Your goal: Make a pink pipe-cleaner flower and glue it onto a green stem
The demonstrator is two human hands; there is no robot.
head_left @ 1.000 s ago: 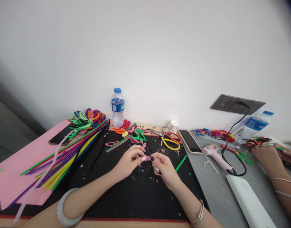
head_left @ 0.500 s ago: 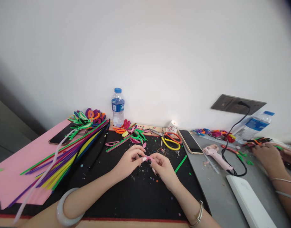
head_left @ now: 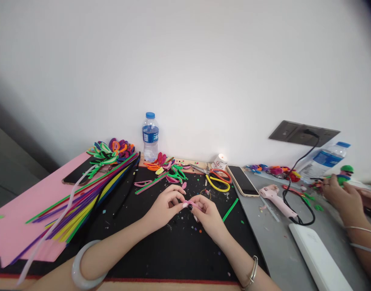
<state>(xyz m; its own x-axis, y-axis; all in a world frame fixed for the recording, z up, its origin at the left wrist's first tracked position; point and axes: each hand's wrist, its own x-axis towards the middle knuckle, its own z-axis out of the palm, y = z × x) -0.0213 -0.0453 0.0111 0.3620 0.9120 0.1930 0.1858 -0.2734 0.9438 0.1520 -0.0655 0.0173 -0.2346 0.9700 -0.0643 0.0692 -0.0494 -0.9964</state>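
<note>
While both hands meet over the black mat (head_left: 173, 258) in the head view, a small pink chenille-stem piece (head_left: 191, 202) sits b/w them. L hand (head_left: 169, 204) has one end pinched, thumb to fingertip, other fingers loosely curled; R hand (head_left: 208, 214) has thumb & index closed on the other end. Gap at each pinch: basically nil. Can't tell the piece's full shape, fingers hide most of it.

Main risk, I'd say: if one pinch slackens, the wire prob. springs back or twists out of line; too hard a bend could kink it. Pink petal loop (head_left: 184, 185) shows just beyond L fingers; if loose, a knuckle bump could knock it away. Green stem offcut (head_left: 230, 209) lies just R of R hand, easy to catch w/ the wrist. Scissors (head_left: 207, 173) lie on far side, blades pointing L toward the petal-loop pile (head_left: 177, 173), so a careless reach might nick sth. Glue gun (head_left: 277, 202) farther R: can't tell if hot; tugging its cord (head_left: 303, 157) could drag it.
</note>
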